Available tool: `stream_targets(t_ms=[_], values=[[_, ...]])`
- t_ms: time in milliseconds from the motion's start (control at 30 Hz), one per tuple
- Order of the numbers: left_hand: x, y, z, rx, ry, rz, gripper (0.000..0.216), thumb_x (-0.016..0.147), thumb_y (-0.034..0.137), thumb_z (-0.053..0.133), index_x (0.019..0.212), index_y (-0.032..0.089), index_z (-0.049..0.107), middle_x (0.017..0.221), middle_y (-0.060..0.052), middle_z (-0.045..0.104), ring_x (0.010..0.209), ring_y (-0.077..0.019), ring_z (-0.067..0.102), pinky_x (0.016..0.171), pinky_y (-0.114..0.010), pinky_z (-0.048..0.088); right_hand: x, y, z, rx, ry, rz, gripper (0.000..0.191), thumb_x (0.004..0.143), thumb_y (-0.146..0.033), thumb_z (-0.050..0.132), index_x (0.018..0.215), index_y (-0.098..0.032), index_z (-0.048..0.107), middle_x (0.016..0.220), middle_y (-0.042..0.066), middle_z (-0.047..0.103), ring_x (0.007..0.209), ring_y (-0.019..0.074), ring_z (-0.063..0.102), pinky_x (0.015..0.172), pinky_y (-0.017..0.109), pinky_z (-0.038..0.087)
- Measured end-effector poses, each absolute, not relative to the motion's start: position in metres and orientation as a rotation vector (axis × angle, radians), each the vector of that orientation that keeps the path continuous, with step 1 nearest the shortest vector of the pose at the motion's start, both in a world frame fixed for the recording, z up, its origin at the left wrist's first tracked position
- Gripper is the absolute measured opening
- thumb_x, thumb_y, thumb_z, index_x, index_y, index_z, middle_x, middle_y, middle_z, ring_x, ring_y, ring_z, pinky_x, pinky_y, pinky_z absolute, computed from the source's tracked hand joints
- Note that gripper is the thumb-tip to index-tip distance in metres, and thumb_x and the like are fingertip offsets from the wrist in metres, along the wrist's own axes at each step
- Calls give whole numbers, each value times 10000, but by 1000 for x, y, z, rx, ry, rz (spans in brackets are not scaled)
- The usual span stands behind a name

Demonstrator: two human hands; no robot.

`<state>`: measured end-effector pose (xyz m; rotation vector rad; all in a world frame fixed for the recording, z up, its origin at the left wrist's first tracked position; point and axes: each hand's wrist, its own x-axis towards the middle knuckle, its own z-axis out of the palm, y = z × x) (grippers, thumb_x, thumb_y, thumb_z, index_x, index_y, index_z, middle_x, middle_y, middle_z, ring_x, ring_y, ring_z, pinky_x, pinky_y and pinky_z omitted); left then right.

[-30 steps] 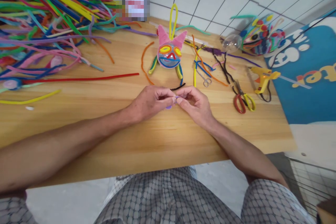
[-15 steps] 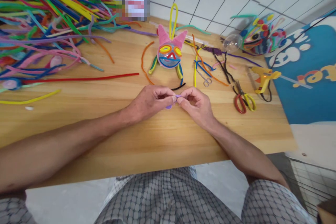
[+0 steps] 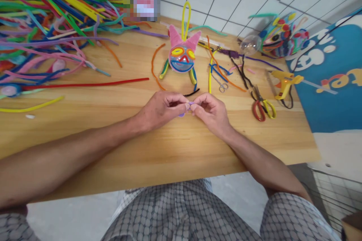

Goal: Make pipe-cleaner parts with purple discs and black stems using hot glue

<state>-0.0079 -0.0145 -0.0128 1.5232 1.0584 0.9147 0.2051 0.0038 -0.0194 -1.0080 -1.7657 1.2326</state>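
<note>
My left hand (image 3: pixel 161 108) and my right hand (image 3: pixel 210 112) meet over the middle of the wooden table (image 3: pixel 158 147), fingertips pinched together. Between them they hold a short purple pipe cleaner piece (image 3: pixel 189 105), mostly hidden by the fingers. Just beyond the hands lies a short black pipe cleaner (image 3: pixel 192 93). Farther back stands a round craft face (image 3: pixel 181 58) with pink ears, yellow loop and coloured pipe-cleaner features.
A big heap of coloured pipe cleaners (image 3: pixel 48 19) covers the back left. A long red pipe cleaner (image 3: pixel 93 83) lies left of the hands. To the right are red-and-yellow scissors (image 3: pixel 261 107), small scissors (image 3: pixel 221 84), a yellow glue gun (image 3: pixel 284 83) and another decorated craft (image 3: pixel 279 35).
The hands stay pinched on the purple piece with only tiny finger shifts. The view has moved slightly.
</note>
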Motion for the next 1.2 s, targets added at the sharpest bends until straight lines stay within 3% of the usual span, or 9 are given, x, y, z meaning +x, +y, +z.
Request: stream_targets(t_ms=[567, 733, 933, 1133, 1200], values=[[-10, -14, -15, 1586, 1043, 929, 232, 941, 337, 693, 888, 148, 817, 737, -25, 761, 635, -126, 638, 598, -230, 453, 207, 3, -19, -918, -1884, 1049, 127, 974, -284, 729, 894, -217, 655, 763, -34, 645, 661, 114, 595, 637, 264, 500], [-8, -22, -3, 1870, 1048, 1097, 156, 970, 235, 691, 936, 161, 824, 716, -8, 761, 599, -99, 624, 576, -209, 440, 209, 0, -16, -788, -1962, 764, 70, 969, -203, 721, 934, -226, 665, 802, -13, 684, 724, 134, 654, 676, 278, 542], [-11, -35, 15, 2383, 871, 1275, 92, 998, 106, 658, 990, 153, 737, 875, -49, 825, 763, -134, 739, 710, -238, 548, 215, -6, 0, -532, -2093, 390, 162, 954, -121, 705, 1064, -233, 664, 886, 32, 752, 801, 161, 737, 705, 288, 611], [-17, -56, 46, 2649, 663, 1220, 145, 1014, 86, 607, 1131, 93, 693, 930, -95, 829, 715, -155, 721, 667, -326, 542, 228, -21, 20, -287, -2171, 345, 96, 980, -176, 690, 1057, -232, 697, 921, 59, 769, 774, 181, 772, 702, 342, 671], [-19, -65, 55, 2656, 689, 1132, 178, 1038, 115, 592, 1184, 132, 692, 963, -70, 837, 775, -164, 752, 678, -331, 554, 232, -27, 23, -284, -2181, 349, 127, 947, -165, 739, 1030, -256, 708, 935, 40, 777, 793, 188, 787, 711, 357, 683]])
